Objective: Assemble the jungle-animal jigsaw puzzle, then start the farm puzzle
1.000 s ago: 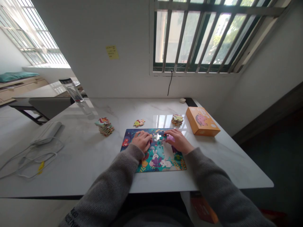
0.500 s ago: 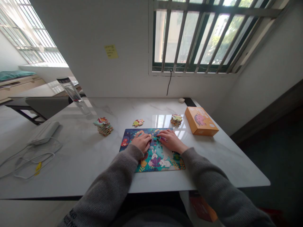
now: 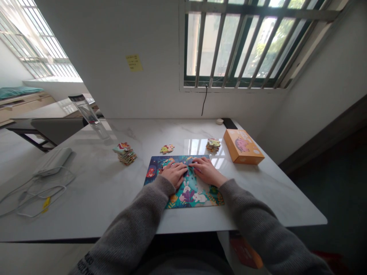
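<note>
A colourful jigsaw puzzle (image 3: 187, 198) with rabbits and plants lies flat on the table in front of me. My left hand (image 3: 174, 172) rests palm down over its middle, fingers stretched toward the right. From the other side, my right hand (image 3: 207, 170) reaches in with its fingers laid on the upper middle. Both sets of fingertips almost meet over the teal part of the picture. The puzzle surface under my hands is hidden, so any loose piece there cannot be made out. A pale bare patch shows in the puzzle below my right hand.
Stacked puzzle pieces stand at the left (image 3: 126, 154) and in a smaller pile (image 3: 213, 145) at the right. A few joined pieces (image 3: 167, 149) lie behind the puzzle. An orange box (image 3: 243, 147), a bottle (image 3: 86, 110) and a white device with cables (image 3: 54, 160) are also on the table.
My left hand has slid slightly right, covering the teal spot between my hands that showed before. My right hand has hardly moved.
</note>
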Action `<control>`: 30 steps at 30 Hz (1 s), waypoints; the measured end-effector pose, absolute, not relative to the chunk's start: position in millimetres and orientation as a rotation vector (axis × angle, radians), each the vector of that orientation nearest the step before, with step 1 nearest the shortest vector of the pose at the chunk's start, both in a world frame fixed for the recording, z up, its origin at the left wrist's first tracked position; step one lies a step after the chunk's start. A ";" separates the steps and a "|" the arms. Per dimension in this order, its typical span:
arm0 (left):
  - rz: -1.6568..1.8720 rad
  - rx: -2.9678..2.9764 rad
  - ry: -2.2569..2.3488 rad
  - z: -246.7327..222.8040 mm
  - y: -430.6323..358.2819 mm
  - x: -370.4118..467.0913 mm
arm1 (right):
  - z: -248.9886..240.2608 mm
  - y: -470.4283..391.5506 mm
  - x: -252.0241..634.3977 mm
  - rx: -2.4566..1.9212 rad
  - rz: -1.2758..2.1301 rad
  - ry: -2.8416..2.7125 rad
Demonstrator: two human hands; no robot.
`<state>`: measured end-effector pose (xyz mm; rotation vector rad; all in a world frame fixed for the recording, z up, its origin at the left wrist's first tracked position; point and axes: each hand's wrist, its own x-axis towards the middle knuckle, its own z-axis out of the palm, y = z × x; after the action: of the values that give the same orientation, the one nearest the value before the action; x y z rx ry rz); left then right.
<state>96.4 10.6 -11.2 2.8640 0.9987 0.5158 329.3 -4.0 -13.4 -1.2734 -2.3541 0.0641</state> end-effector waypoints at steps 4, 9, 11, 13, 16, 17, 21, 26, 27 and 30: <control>0.508 2.859 1.004 -11.5 8.7 97.8 | -15.0 -4.9 329.4 -1.247 0.040 -2.360; 0.463 2.908 1.021 -11.7 7.3 99.0 | -16.2 -5.6 332.9 -1.223 0.066 -2.359; 0.455 2.915 1.011 -12.7 7.3 100.0 | -15.6 -6.5 334.5 -1.223 0.072 -2.364; 0.446 2.913 0.999 -14.1 8.0 102.1 | -14.4 -7.7 335.4 -1.230 0.077 -2.372; 0.447 2.915 0.989 -15.6 9.8 107.9 | -12.2 -9.4 336.0 -1.249 0.087 -2.383; 0.450 2.918 0.983 -15.6 10.3 110.2 | -11.5 -9.7 336.1 -1.252 0.095 -2.386; 0.456 2.946 0.956 -13.6 10.8 116.1 | -9.9 -9.0 337.5 -1.215 0.158 -2.368; 0.446 2.988 0.939 -14.4 10.1 114.1 | -10.0 -7.6 341.7 -1.180 0.183 -2.321; 0.441 2.995 0.933 -15.3 9.9 113.7 | -10.4 -7.7 342.4 -1.183 0.174 -2.320; 0.421 3.013 0.926 -16.6 9.1 114.0 | -11.7 -8.3 343.3 -1.185 0.160 -2.334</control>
<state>114.0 9.1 -16.6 3.0128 0.9257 0.4207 343.3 -8.3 -11.7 -1.1855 -2.3339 0.1600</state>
